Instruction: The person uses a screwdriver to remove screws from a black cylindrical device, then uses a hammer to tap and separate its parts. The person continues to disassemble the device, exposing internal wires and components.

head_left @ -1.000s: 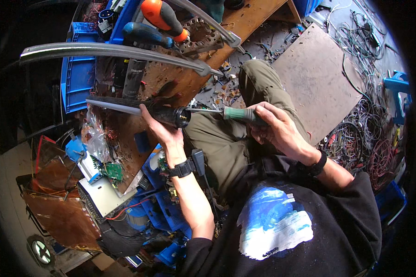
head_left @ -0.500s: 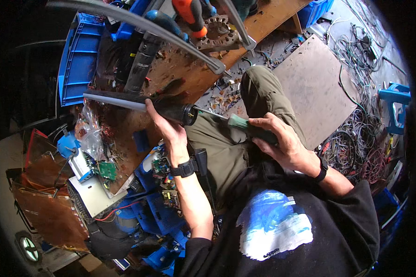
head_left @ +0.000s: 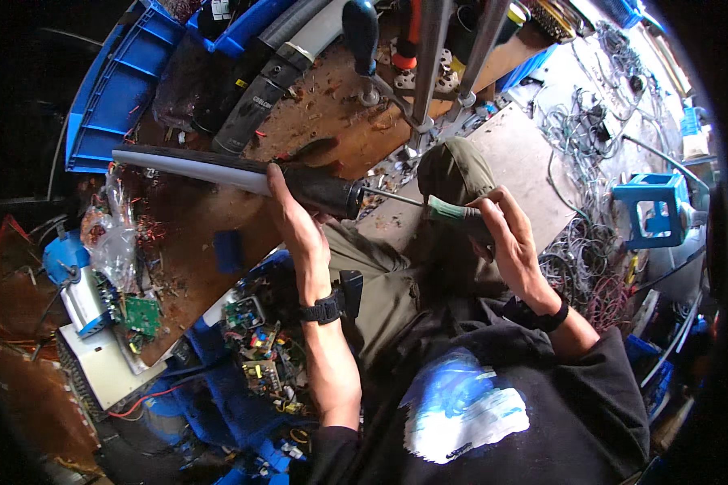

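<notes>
The person's left hand [head_left: 302,230] is wrapped around a long black tube with a pale strip [head_left: 323,187], held above a littered brown counter [head_left: 255,234], while the right hand [head_left: 510,234] grips a green-handled screwdriver [head_left: 453,212], its shaft reaching the tube's end between the hands. Left of the left hand lie a green circuit board [head_left: 141,315] and a clear plastic bag [head_left: 113,242]; right of the right hand, tangled cables [head_left: 582,271] spread near a blue stool [head_left: 653,214].
</notes>
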Action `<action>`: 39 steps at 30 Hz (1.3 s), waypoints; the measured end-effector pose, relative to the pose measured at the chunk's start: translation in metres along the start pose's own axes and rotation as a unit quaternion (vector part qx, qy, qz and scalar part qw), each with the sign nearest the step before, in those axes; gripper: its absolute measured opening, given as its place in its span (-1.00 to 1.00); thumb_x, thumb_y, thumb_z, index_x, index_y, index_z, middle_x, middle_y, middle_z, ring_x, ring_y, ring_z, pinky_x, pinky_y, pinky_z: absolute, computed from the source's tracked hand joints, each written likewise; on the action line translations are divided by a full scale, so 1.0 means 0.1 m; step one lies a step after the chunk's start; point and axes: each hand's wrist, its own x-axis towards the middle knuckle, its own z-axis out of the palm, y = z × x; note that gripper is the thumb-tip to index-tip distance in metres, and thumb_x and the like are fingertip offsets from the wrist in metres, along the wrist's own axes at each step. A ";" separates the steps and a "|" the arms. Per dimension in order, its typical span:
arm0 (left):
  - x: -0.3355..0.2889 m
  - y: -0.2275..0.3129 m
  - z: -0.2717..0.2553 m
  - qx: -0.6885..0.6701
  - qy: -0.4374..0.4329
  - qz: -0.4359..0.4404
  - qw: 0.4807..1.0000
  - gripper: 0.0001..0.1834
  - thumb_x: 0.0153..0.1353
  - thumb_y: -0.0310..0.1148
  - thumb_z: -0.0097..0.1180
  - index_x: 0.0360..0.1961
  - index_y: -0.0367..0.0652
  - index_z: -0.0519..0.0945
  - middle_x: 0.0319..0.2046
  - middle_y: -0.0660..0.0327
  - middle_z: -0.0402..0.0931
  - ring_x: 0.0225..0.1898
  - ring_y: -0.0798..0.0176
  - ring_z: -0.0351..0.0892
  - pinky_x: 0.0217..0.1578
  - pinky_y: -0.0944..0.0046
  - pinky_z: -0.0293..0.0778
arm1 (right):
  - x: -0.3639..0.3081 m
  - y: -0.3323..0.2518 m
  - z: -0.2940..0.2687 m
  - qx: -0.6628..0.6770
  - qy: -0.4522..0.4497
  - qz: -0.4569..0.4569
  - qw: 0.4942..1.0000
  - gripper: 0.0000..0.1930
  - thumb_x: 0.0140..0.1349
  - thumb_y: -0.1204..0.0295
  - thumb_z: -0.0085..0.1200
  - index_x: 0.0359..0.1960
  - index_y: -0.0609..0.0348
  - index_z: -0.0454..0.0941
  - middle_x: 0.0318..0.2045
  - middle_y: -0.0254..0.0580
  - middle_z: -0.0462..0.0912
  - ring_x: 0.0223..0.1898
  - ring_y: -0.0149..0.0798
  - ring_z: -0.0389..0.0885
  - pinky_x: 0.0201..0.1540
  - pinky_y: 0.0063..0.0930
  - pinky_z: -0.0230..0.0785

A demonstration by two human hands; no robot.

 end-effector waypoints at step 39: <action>0.27 -0.40 -0.23 -0.094 0.100 0.037 0.990 -0.20 0.52 0.15 -0.05 0.45 -0.36 0.28 0.43 0.04 0.26 0.40 0.16 0.27 0.43 0.21 0.13 | 0.26 0.16 -0.11 -0.206 -0.173 -0.035 0.962 -0.67 0.45 0.31 0.18 0.09 0.31 0.59 -0.48 0.00 0.63 -0.64 -0.35 0.44 -0.54 -0.37 0.30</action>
